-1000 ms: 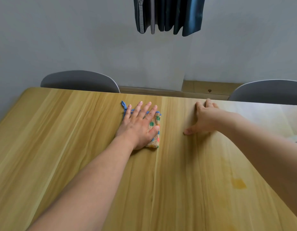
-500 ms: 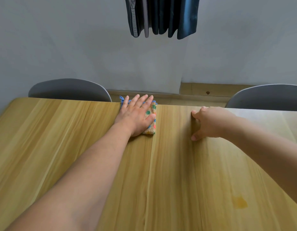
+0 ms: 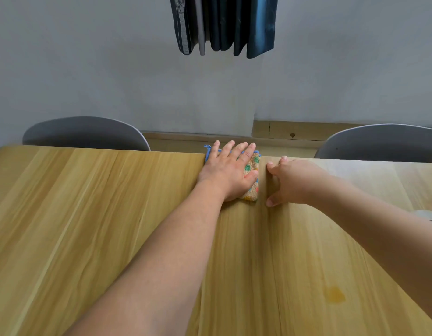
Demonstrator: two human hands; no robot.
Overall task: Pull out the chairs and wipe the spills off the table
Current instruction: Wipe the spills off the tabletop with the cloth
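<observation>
The left hand point(image 3: 230, 173) lay flat, fingers straight and spread, pressing a folded dotted cloth point(image 3: 252, 180) onto the wooden desk point(image 3: 88, 214) at its far edge, toward twelve o'clock; the fingertips and the cloth's blue corner reached just past that edge. Its grip held nothing by curling, only the palm bearing down. Just beside the cloth, at its three o'clock, the right hand point(image 3: 292, 181) rested on the desk with its fingers bent and the thumb spread toward the near side; its grip closed on nothing. An amber spill point(image 3: 334, 295) sat on the desk at about five o'clock, well apart from the cloth. Beyond the far edge stood two grey chairs, one at ten o'clock point(image 3: 86, 134) and one at two o'clock point(image 3: 380, 144), both close against the desk.
</observation>
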